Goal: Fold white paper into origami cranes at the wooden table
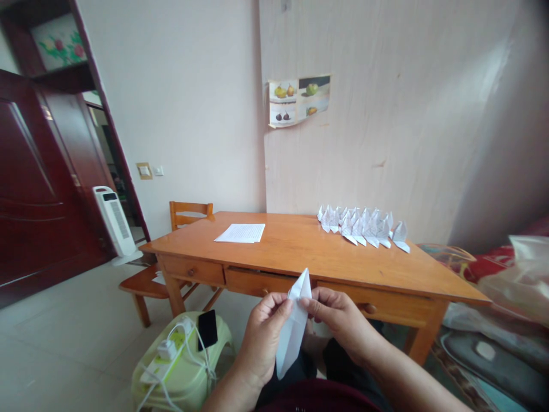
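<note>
Both my hands pinch a folded white paper piece (294, 326), long and pointed at each end, held upright over my lap. My left hand (262, 337) grips its left side with thumb and fingers closed. My right hand (343, 320) pinches the right edge near the upper point. On the wooden table (300, 252) in front of me stand several finished folded paper figures (362, 224) in rows at the far right. A flat stack of white sheets (241, 233) lies at the table's far left.
A green plastic stool (180, 372) with a power strip, cables and a black phone (207, 329) stands at my left knee. A wooden chair (171, 274) sits at the table's left end, a white heater (114, 220) by the dark red door. Bags and cushions lie right.
</note>
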Demonstrator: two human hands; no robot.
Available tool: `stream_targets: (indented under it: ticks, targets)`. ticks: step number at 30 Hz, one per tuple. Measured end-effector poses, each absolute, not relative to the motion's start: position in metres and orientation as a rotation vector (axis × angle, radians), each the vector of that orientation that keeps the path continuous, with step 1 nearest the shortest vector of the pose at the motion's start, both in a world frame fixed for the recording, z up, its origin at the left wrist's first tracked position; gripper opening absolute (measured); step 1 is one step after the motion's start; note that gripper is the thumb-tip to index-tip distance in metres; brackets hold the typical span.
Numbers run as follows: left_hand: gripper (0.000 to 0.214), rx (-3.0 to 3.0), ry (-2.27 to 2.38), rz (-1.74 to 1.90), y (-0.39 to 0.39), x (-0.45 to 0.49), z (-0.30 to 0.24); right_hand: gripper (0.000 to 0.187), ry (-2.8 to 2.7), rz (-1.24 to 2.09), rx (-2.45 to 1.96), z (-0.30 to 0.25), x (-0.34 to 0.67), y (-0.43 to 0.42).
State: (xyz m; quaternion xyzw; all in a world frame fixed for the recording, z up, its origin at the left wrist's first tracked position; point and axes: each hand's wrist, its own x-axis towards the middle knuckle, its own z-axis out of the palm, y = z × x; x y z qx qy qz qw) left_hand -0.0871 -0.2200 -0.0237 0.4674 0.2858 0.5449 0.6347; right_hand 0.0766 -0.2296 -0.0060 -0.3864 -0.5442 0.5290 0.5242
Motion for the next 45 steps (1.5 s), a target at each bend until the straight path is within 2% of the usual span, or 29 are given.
stream_targets:
  ticks: [8, 17, 26, 33, 45]
  targets:
    - [0.024, 1.076, 0.604, 1.173, -0.219, -0.087, -0.026, 0.040, -1.322, 1.105, -1.013, -0.009, 0.081, -0.221]
    - [0.021, 1.050, 0.639, 1.298, -0.217, -0.085, -0.027, 0.039, -1.353, 1.330, -1.022, -0.013, 0.072, -0.231]
    - [0.026, 0.919, 0.601, 1.275, -0.214, -0.085, -0.027, 0.044, -1.439, 1.297, -0.995, -0.007, 0.077, -0.229]
    - [0.027, 0.896, 0.540, 1.118, -0.208, -0.084, -0.030, 0.043, -1.523, 1.243, -1.074, -0.007, 0.082, -0.227]
    - [0.026, 0.943, 0.630, 1.212, -0.206, -0.086, -0.029, 0.044, -1.533, 1.255, -1.132, -0.013, 0.085, -0.229]
